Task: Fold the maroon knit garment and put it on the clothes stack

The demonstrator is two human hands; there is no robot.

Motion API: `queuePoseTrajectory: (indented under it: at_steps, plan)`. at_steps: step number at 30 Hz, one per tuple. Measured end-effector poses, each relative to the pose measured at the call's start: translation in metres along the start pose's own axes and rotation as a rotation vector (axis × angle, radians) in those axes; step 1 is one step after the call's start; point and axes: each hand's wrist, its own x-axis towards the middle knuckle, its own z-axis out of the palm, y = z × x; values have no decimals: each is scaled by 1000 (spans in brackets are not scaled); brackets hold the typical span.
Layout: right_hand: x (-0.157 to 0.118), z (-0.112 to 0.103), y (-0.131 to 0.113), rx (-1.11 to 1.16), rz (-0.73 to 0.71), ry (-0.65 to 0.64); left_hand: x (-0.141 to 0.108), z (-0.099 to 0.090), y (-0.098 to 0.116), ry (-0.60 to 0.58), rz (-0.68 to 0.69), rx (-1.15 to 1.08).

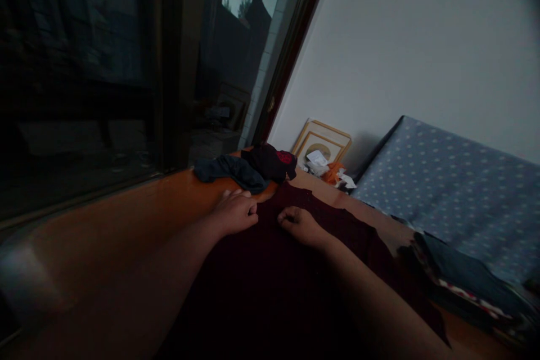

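Observation:
A dark maroon garment lies spread out in front of me, its far end narrowing toward the cap. On its left edge rests my left hand, palm down, fingers lying loosely forward and thumb apart. My right hand is over the garment's upper part, fingers curled in toward the thumb. Whether cloth is pinched between those fingers is hidden. Just beyond my left hand are a dark blue-grey piece of clothing and a black cap-like item with a red mark.
The orange-brown wooden surface carries the garment. At right sits a stack of folded clothes beside a blue dotted cloth cover. Wooden picture frames lean on the white wall, near crumpled orange and white bags. Dark glass doors stand left.

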Motion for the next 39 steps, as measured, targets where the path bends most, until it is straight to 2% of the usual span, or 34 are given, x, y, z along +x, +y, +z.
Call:
queuePoseTrajectory:
  at_steps: [9,12,14,17,20,23,25,28,30,32,34,39]
  plan:
    - [-10,-10,12,-167,116,97,0,5,-4,44,-6,-20]
    - [-21,-11,7,-151,122,73,4,10,-12,85,-50,-161]
    - [-30,-12,-3,-129,115,81,8,13,-20,114,-139,-363]
    - [-43,-9,-32,-82,68,115,14,15,-31,226,-286,-732]
    - [-58,5,-79,-31,-45,100,17,14,-39,344,-381,-980]
    - [-76,32,-138,-19,-166,57,15,10,-39,387,-411,-1055]
    - [-90,53,-176,-51,-189,4,12,6,-37,406,-416,-1081]
    - [-105,80,-220,-161,-203,-150,9,2,-36,438,-432,-1129]
    - [-111,93,-235,-265,-191,-213,9,0,-37,451,-434,-1159]
    - [-116,100,-240,-314,-194,-202,10,0,-41,500,-460,-1217]
    - [-119,103,-239,-341,-214,-170,12,0,-46,525,-495,-1275]
    - [-122,104,-232,-395,-251,-117,17,0,-55,478,-530,-1307]
